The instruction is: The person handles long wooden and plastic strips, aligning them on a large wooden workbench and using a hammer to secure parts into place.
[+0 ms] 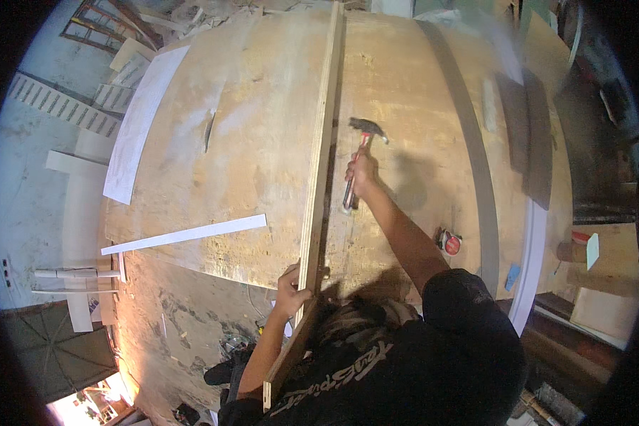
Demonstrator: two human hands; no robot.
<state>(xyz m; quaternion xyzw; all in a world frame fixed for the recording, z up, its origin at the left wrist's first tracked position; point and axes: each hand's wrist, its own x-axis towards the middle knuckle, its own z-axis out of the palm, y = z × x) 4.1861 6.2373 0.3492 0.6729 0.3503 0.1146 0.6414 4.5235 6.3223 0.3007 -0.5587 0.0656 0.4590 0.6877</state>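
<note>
A long, narrow plywood board (319, 163) stands on its edge and runs from near my body to the far side of a large plywood worktop (252, 113). At its near part, my left hand (290, 292) is closed around the board, with the thumb on the right side. My right hand (362, 174) grips a claw hammer (368, 128) by its red and dark handle. The dark hammer head points away from me, just right of the board and apart from it. Whatever lies directly under the hammer handle is hidden.
On the worktop's right lies a red tape measure (450, 243), beside a long grey strip (468, 121). White strips lie at the near left (184, 234), the left edge (145, 128) and the right edge (529, 263). Scraps (227, 11) are piled beyond the far edge.
</note>
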